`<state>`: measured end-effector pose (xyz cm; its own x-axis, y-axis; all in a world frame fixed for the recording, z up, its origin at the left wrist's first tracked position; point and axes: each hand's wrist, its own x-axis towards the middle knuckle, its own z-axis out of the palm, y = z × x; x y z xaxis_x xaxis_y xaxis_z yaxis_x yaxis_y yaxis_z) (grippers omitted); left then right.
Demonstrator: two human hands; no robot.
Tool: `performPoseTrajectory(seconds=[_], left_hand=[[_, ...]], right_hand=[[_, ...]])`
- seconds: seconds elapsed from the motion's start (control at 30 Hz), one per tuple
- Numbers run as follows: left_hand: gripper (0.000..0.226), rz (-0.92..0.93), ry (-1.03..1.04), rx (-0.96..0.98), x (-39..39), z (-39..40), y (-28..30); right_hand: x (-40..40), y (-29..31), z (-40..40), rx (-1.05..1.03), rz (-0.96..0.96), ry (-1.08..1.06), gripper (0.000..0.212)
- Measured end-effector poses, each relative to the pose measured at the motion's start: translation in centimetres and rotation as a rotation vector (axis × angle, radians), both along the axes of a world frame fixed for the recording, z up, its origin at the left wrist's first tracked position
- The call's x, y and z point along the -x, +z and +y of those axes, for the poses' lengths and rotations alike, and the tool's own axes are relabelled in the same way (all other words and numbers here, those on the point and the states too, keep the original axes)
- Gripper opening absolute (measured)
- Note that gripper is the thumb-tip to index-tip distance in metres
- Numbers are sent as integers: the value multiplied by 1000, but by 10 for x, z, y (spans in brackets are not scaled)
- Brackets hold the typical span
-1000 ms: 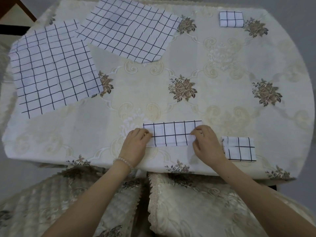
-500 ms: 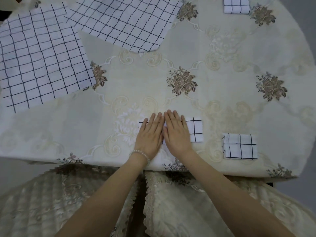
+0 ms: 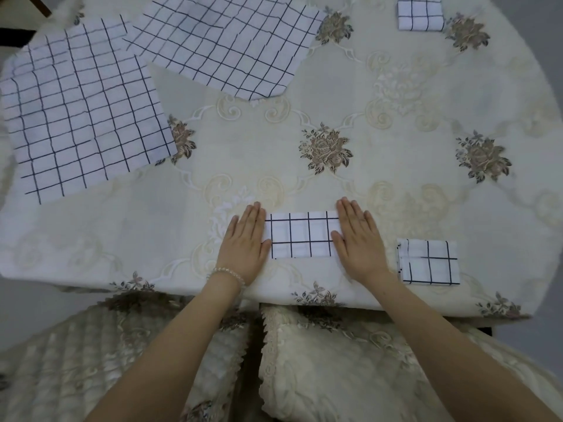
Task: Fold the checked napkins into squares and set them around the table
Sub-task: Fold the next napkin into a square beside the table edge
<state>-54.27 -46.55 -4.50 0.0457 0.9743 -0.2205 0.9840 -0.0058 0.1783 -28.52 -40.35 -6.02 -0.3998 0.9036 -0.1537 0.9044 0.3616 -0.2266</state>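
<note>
A white napkin with dark checks, folded into a long strip (image 3: 300,235), lies near the table's front edge. My left hand (image 3: 245,246) presses flat on its left end and my right hand (image 3: 359,242) presses flat on its right end, fingers straight. To the right of my right hand lies a napkin folded into a square (image 3: 429,261). Another folded square (image 3: 419,15) sits at the far right of the table. Two unfolded checked napkins lie flat: one at the far left (image 3: 82,111), one at the far middle (image 3: 225,44).
The round table wears a cream tablecloth (image 3: 396,132) with brown rose patterns. Two cushioned chair seats in cream fabric (image 3: 335,360) stand below the front edge, under my forearms. A dark chair frame shows at the top left corner.
My hands pinched the strip's two ends, then came together flat at its middle, and have now slid apart along it to its ends. The camera view shifted slightly.
</note>
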Motion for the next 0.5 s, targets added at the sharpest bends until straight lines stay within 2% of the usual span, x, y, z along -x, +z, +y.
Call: performPoseTrajectory(seconds=[0.17,0.27,0.37,0.43,0.5], left_hand=[[34,-162,163,-35,-9,20,25],[29,-308,312,139,-8,31,37],[5,-550,437,208,-4,26,44],[18,-678,576,174,0,17,48],[18,-777,751,132,1,6,52]], right_hand=[[0,10,3,-1,-20,26,59],[8,27,-7,-2,100,52,60],[23,40,-27,5,218,127,65],[33,41,-40,17,257,205,69],[42,38,-51,37,281,267,76]])
